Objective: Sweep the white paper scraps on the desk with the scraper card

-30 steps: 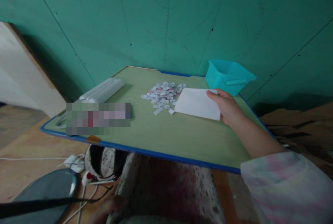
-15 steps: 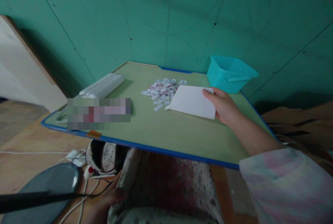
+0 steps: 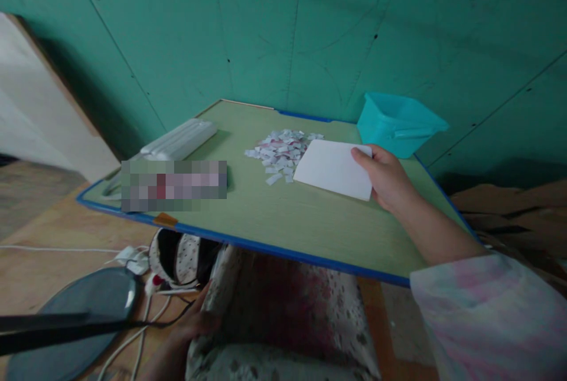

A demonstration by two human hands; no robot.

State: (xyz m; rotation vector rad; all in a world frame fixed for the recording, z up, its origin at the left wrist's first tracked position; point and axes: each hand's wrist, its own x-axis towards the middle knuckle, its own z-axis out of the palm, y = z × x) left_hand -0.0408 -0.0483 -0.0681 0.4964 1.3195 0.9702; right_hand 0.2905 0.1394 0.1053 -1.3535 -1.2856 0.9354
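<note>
My right hand (image 3: 390, 177) is closed on the right edge of a white card (image 3: 332, 167), its thumb on top. The card is low over the green tabletop, its left end against a pile of small white and pinkish paper scraps (image 3: 283, 149). Below the table's front edge, my left hand (image 3: 195, 325) is in dim light, closed at the left edge of a spotted cloth (image 3: 224, 277). That cloth spreads in front of me, dark and reddish in its middle; some of the left fingers are hidden.
A turquoise bin (image 3: 394, 127) stands at the table's back right corner. At left are a white elongated object (image 3: 179, 140) and a blurred-out item (image 3: 175, 186). The blue-edged table (image 3: 266, 215) meets a green wall. Cables, a power strip and a grey round base (image 3: 84, 316) lie on the floor.
The view has shifted slightly, so the tabletop things appear a little higher and farther right. The card has drawn slightly back from the scraps near its front left corner. Both hands keep their hold.
</note>
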